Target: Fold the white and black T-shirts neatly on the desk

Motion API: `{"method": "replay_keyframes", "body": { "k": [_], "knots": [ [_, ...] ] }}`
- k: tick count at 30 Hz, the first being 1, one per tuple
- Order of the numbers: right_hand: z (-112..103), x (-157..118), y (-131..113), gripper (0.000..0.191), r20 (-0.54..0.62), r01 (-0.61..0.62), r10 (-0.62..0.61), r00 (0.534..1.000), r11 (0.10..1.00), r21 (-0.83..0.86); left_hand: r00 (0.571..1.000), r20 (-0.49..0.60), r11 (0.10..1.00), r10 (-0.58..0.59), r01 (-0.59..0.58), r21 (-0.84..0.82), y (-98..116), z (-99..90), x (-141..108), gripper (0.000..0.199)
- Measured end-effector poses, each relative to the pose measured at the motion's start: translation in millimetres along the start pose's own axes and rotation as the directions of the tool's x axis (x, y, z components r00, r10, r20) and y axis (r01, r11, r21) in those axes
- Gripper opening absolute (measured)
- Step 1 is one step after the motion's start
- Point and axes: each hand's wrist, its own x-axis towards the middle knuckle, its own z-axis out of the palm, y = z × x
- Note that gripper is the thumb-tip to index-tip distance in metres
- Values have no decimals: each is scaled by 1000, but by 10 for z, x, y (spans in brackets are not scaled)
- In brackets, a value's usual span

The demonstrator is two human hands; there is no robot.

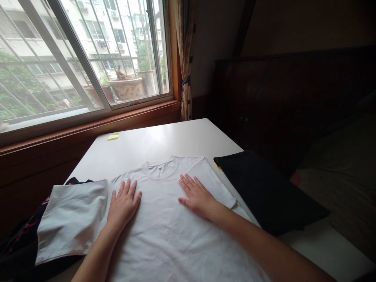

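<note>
A white T-shirt lies spread on the white table, its collar toward the far side. My left hand rests flat on the shirt's left chest, fingers stretched out and slightly apart. On the right chest lies my right hand, palm down with the fingers spread. The left sleeve reaches out over dark cloth at the table's left side. The right sleeve lies beyond my right hand, partly hidden by my forearm. Soft wrinkles run across the body of the shirt, whose hem is out of view.
A folded black garment lies along the right edge of the white table. Black cloth with pink print is at the left. A yellow sticky note sits at the far left corner. Behind stand a window and a tied curtain.
</note>
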Motion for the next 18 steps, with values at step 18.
{"method": "replay_keyframes", "body": {
  "k": [18],
  "knots": [
    [-77, 188, 491, 70, -52, -232, 230, 972, 973, -23, 1000, 20, 1000, -5, 5, 1, 11, -41, -3, 59]
  ]
}}
